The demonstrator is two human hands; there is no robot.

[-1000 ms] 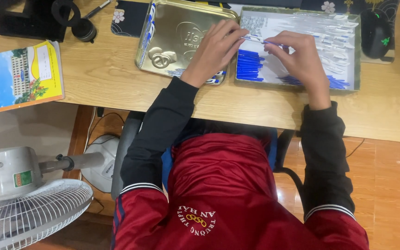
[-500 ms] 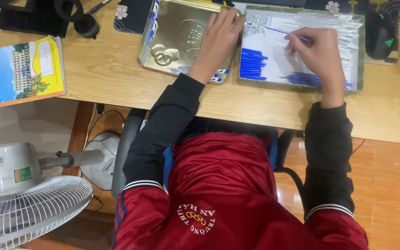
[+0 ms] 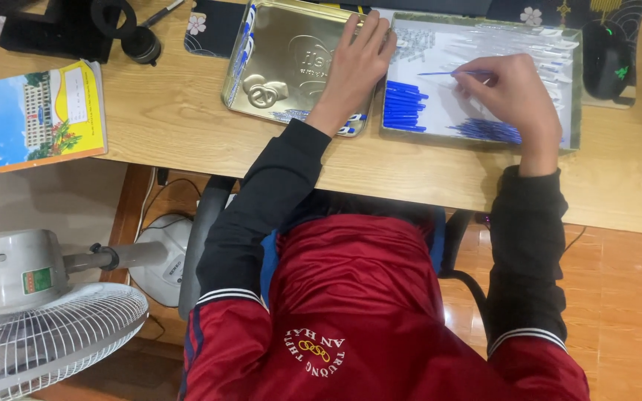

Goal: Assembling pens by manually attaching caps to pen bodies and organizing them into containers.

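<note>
We pinch a thin blue refill point(image 3: 451, 73) in our right hand point(image 3: 510, 96) over the white tray point(image 3: 570, 111), mid-sort; our left hand point(image 3: 354, 63) lies open on the gold tin point(image 3: 276, 67). Next, careful placement beside the blue pile point(image 3: 403, 108).

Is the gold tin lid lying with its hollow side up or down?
Hollow side up: the gold tin lid shows its raised rim and inner face; the left hand rests on its edge.

Edges and hands hide plenty here.
The fan point(image 3: 39, 334) is cut off bottom-left; the left hand point(image 3: 354, 63) covers the gold tin's point(image 3: 284, 67) right rim; the tray's point(image 3: 477, 126) clear pieces blur.
</note>
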